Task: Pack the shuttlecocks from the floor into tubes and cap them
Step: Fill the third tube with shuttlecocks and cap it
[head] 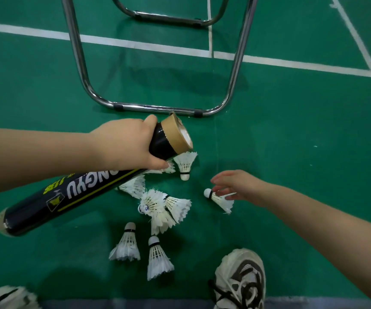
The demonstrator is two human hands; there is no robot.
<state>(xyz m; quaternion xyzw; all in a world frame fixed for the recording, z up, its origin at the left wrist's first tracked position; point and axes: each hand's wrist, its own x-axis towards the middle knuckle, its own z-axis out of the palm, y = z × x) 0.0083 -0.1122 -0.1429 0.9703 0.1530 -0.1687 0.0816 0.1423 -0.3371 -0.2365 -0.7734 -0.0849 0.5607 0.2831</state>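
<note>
Left hand [124, 146] is wrapped tight round the tube [86, 190] near its open mouth, held above the pile [164, 208]. Right hand [235, 186] is on a lone shuttle [221, 200] lying on the floor [291, 130] right of the pile, fingers near its cork; can't tell if the pinch is closed. Best to grip at the cork, not the feathers, and line it up with the mouth so the skirt probably slides in uncrushed.

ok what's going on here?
A person is gathering shuttlecocks off a green court floor. The left hand grips a black tube, its open end uncapped and pointing away from them. The right hand pinches one shuttlecock near its cork. Several other shuttlecocks lie loose between the arms.
</note>
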